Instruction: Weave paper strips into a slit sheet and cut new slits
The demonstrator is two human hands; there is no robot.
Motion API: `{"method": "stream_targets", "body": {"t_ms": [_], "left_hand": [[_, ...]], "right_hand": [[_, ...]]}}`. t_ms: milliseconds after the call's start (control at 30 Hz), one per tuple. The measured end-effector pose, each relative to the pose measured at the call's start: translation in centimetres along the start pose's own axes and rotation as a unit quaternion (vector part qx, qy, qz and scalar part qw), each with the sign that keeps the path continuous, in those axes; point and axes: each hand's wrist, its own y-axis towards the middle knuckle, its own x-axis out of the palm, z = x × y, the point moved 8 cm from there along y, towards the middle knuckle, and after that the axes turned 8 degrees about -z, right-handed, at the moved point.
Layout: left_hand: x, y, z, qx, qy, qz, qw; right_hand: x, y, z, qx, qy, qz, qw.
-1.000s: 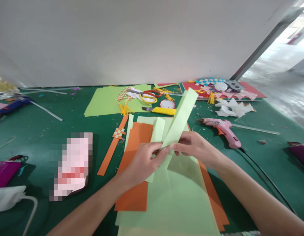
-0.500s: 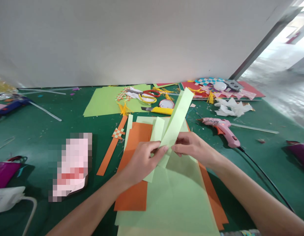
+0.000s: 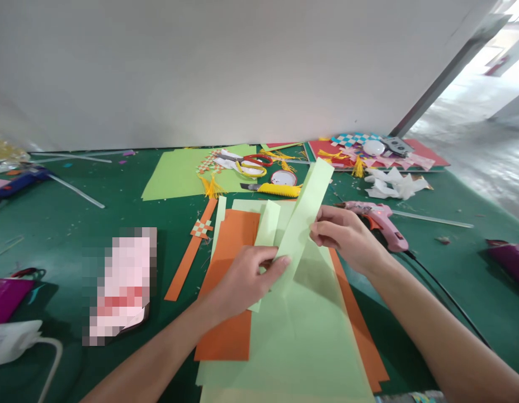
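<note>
A folded strip of pale green paper (image 3: 306, 210) is held tilted up between both hands. My left hand (image 3: 256, 274) pinches its lower left part, thumb in front. With closed fingertips, my right hand (image 3: 341, 232) grips the strip's right edge, higher up. Beneath lie large pale green sheets (image 3: 310, 347), with an orange paper piece (image 3: 228, 336) on their left side and more orange paper (image 3: 360, 330) showing at the right. Another pale green strip (image 3: 268, 224) rests just behind my left hand. An orange strip with a woven checkered band (image 3: 188, 254) lies farther left.
Scissors (image 3: 245, 162), a yellow utility knife (image 3: 278, 190) and a bright green sheet (image 3: 167, 173) lie toward the wall. At the right are a pink glue gun (image 3: 381, 221) with a cord and crumpled white paper (image 3: 396, 183). A blurred pink phone-like object (image 3: 125, 280) lies left.
My right hand has moved right and slightly up along the strip's edge. The strip has shifted a little to the right, and its top sits slightly lower.
</note>
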Motion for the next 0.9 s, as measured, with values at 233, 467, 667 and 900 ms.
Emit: {"method": "stream_targets", "body": {"t_ms": [233,467,667,900], "left_hand": [[-0.5,-0.1,-0.3,-0.007,-0.064,0.027,0.998],[-0.4,-0.2,0.2,-0.004,-0.047,0.009,0.999],[-0.2,-0.1,0.3,0.011,-0.024,0.006,1.0],[-0.1,-0.1,0.2,0.012,-0.019,0.005,1.0]], "right_hand": [[2.9,-0.2,0.0,0.005,-0.021,-0.081,0.996],[4.4,-0.3,0.0,0.003,-0.025,-0.134,0.991],[4.5,-0.3,0.3,-0.011,0.008,-0.109,0.994],[4.5,-0.4,0.3,-0.018,0.01,-0.102,0.995]]}}
